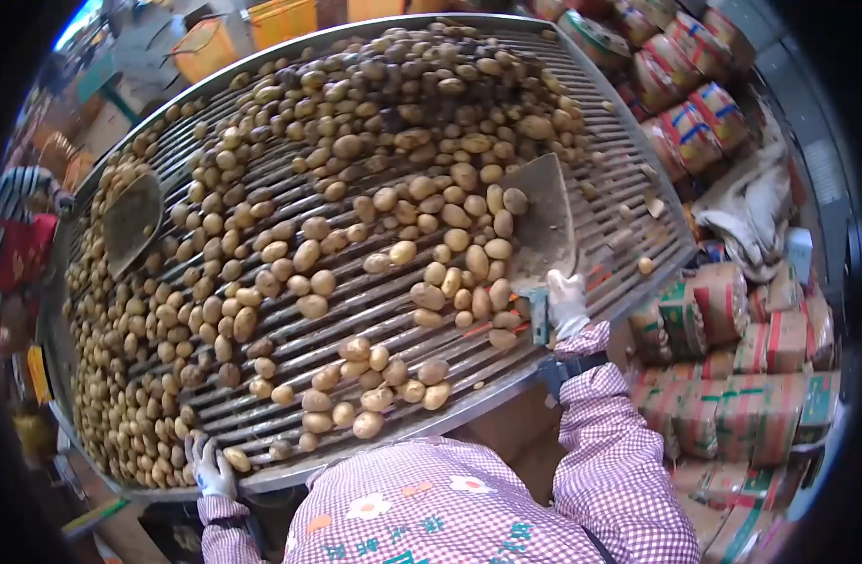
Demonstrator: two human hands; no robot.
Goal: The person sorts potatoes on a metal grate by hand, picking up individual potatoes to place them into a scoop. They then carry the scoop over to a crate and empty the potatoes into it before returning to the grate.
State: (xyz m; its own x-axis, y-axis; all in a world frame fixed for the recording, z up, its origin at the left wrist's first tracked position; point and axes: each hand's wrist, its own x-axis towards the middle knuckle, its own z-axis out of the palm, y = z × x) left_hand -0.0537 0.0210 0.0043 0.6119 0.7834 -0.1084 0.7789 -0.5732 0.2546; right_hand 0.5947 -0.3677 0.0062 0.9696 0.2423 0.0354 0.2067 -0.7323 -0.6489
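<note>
A large slatted metal sorting table [628,188] carries a great many potatoes [374,85]. My right hand [569,303], in a white glove, grips the rear end of a flat metal scoop [542,211], whose blade lies on the slats against a group of potatoes. A teal part [539,318] shows just left of that hand. At the near left corner, my left hand [212,467], also gloved, rests by the table's rim with its fingers apart, touching the edge of the potato pile. A single potato [236,459] lies just right of it.
Another person [26,211] stands at the left edge, near a second scoop [134,224] lying among the potatoes. Filled sacks and cartons [769,414] are stacked along the right side. Orange crates [282,21] stand beyond the far rim. A small loose cluster of potatoes [374,381] lies near the front.
</note>
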